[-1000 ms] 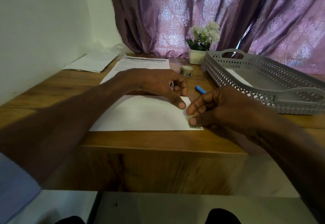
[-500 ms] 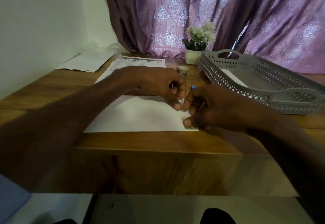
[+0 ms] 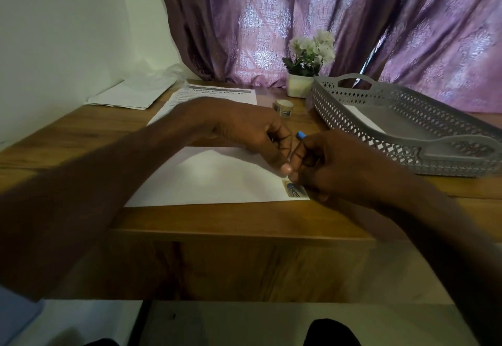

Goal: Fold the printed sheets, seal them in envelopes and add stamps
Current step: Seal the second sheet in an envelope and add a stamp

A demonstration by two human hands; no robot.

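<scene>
The stamp (image 3: 294, 189) lay on the near right corner of the white envelope (image 3: 217, 180), directly below the fingertips of both hands. The step in hand was judged to be stamping. The left hand (image 3: 252, 135) and right hand (image 3: 339, 166) met above the stamp, fingers curled; whether they pinched anything could not be told. The next move probably called for pressing the stamp flat.

Beyond the hands stood a stamp roll (image 3: 284, 107), a printed sheet (image 3: 217, 95) and a flower pot (image 3: 300, 87). Right of the right hand sat a grey tray (image 3: 407, 139). The wooden surface (image 3: 68, 142) met a white wall and purple curtain (image 3: 271, 19).
</scene>
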